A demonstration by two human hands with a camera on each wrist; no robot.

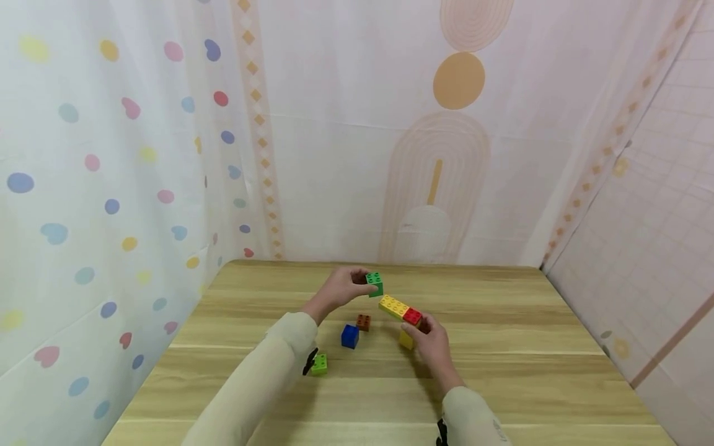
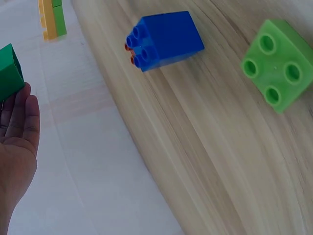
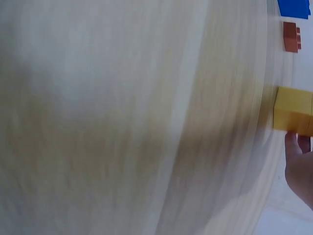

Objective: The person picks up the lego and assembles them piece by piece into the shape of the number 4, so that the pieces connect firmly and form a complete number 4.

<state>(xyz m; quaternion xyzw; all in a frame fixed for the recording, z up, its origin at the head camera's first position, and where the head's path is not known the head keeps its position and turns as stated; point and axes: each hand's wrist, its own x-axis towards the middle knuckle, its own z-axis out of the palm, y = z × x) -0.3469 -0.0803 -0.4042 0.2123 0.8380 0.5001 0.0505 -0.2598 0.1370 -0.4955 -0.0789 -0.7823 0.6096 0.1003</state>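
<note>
My left hand [image 1: 344, 287] pinches a green toy building brick [image 1: 375, 285] with studs on top, held above the table's far half. To its right and a little nearer, my right hand [image 1: 434, 342] grips a joined group of bricks: a long yellow brick [image 1: 393, 306], a red brick [image 1: 412, 316] at its near end and a yellow block [image 3: 292, 110] below. A gap separates the green brick from this group. In the left wrist view, a light green piece [image 2: 59, 20] shows against the long yellow brick. My right fingers are partly hidden behind the bricks.
On the wooden table [image 1: 519, 371], a blue brick [image 1: 349, 336] stands beside a small brown brick [image 1: 364, 322], between my forearms. A lime green brick [image 1: 320, 364] sits nearer, by my left sleeve. Patterned curtains [image 1: 334, 155] hang behind the table and along its sides.
</note>
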